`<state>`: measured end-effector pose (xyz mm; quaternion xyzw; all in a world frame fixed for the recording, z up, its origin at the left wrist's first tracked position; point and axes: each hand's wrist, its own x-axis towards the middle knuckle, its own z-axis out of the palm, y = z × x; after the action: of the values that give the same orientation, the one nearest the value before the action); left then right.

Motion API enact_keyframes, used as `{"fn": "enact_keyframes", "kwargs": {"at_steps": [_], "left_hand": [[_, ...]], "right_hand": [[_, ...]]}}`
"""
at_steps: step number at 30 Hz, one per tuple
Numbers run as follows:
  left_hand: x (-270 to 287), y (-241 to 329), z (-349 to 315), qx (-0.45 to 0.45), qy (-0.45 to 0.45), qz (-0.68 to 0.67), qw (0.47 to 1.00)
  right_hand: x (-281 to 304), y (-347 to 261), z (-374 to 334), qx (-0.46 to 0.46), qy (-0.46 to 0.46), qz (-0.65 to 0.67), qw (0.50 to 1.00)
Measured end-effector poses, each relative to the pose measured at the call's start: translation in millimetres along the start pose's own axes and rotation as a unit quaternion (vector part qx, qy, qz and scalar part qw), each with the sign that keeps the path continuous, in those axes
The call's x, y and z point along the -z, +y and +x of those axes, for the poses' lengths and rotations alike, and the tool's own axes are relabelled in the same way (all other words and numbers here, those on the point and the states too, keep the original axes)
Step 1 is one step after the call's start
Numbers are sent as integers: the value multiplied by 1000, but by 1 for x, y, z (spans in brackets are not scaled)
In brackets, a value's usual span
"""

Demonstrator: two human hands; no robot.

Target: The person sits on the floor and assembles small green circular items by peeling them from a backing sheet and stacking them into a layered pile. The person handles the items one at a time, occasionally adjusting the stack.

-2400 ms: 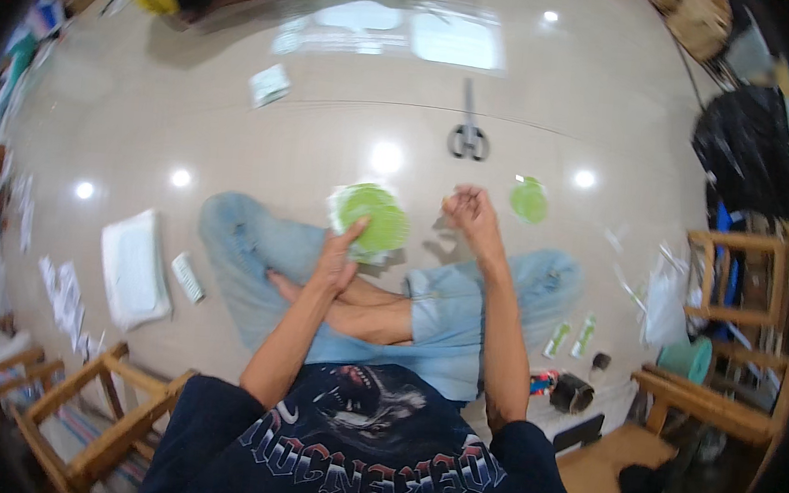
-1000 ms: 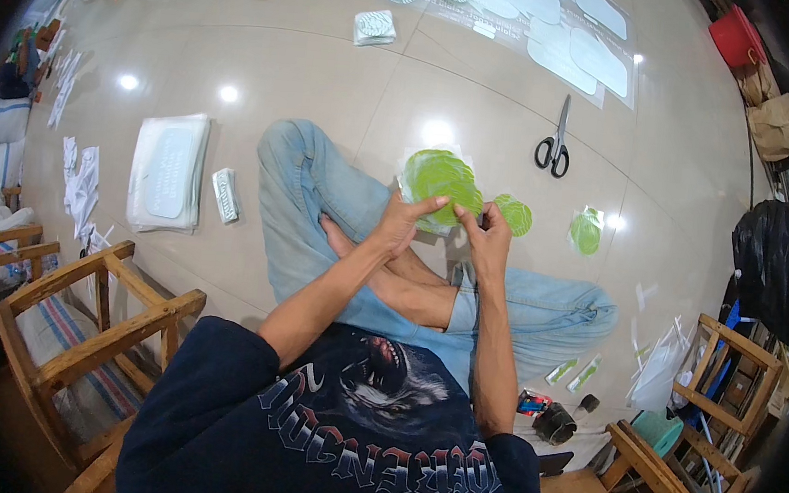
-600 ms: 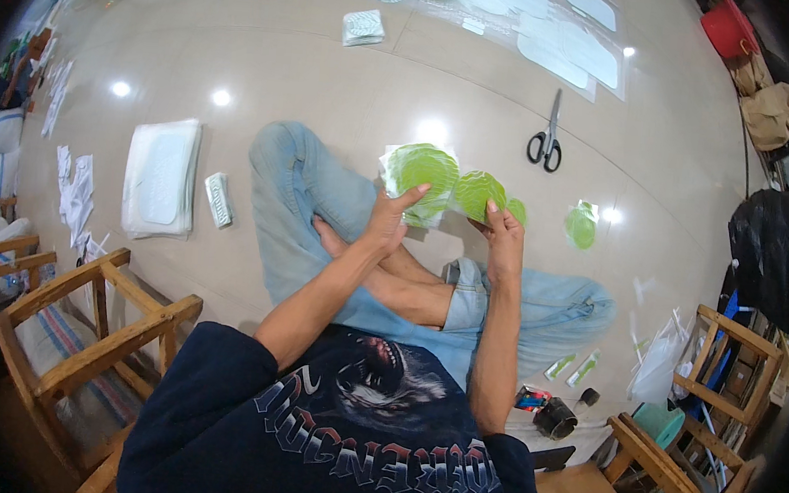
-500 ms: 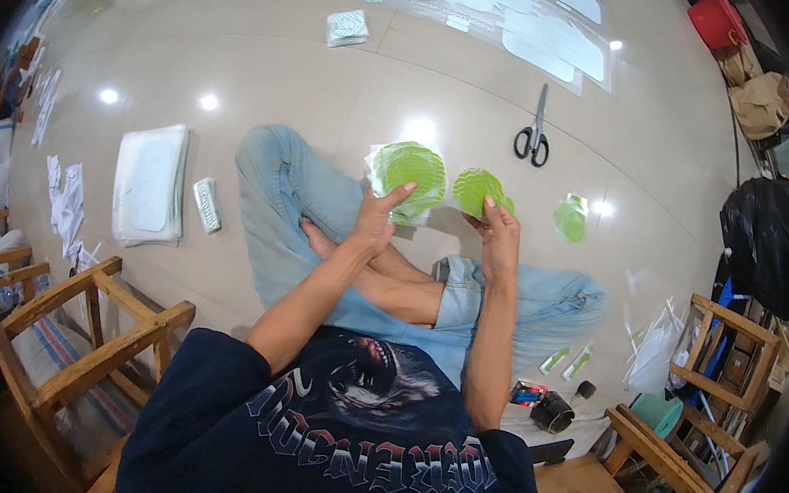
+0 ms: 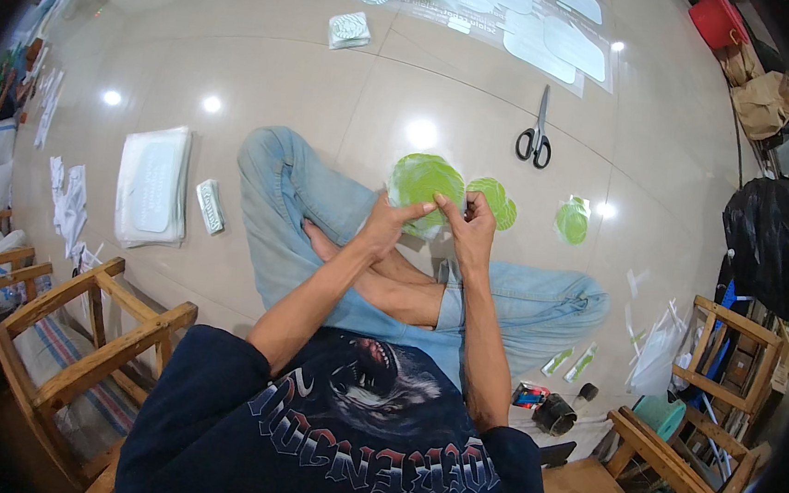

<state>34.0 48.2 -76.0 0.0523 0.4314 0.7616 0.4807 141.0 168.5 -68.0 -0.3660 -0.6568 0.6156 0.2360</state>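
Observation:
In front of my crossed legs, my left hand [image 5: 389, 223] is closed on a stack of round green stickers [image 5: 426, 177] with pale edges, its thumb lying on top. My right hand [image 5: 473, 225] touches the right edge of that stack with its thumb. Between its fingers are smaller green stickers [image 5: 501, 207] that stick out to the right, two lobes overlapping. Another green sticker [image 5: 572, 221] on a whitish backing lies on the floor to the right. Beyond the hands rest black-handled scissors [image 5: 534, 142], blades pointing away from me.
To my left lie a stack of white sheets [image 5: 153, 186] and a small packet [image 5: 210, 207]. Farther off are a small sticker pile [image 5: 349, 31] and a clear sheet with pale labels [image 5: 545, 41]. Wooden stools [image 5: 95, 343] flank me; a dark cup [image 5: 555, 413] stands near my right side.
My right hand has moved left with its smaller stickers, and my left hand slightly right with the stack. The two hands, apart before, now meet at the stack's edge.

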Motion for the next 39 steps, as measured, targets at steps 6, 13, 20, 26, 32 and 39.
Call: {"fn": "enact_keyframes", "kwargs": {"at_steps": [6, 13, 20, 26, 32, 39], "left_hand": [[-5, 6, -3, 32, 26, -80, 996], [-4, 4, -1, 2, 29, -57, 998], [-1, 4, -1, -9, 59, -77, 995], [-2, 2, -1, -14, 74, -85, 994], [0, 6, -2, 5, 62, -95, 994], [-5, 5, -1, 6, 37, -66, 997]], "right_hand": [[9, 5, 1, 26, 12, -3, 1000], [14, 5, 0, 14, 94, 52, 994], [47, 2, 9, -37, 136, 134, 981], [61, 8, 17, -99, 154, 137, 974], [69, 18, 19, -138, 169, 52, 975], [37, 4, 8, 18, 78, -57, 995]]}}
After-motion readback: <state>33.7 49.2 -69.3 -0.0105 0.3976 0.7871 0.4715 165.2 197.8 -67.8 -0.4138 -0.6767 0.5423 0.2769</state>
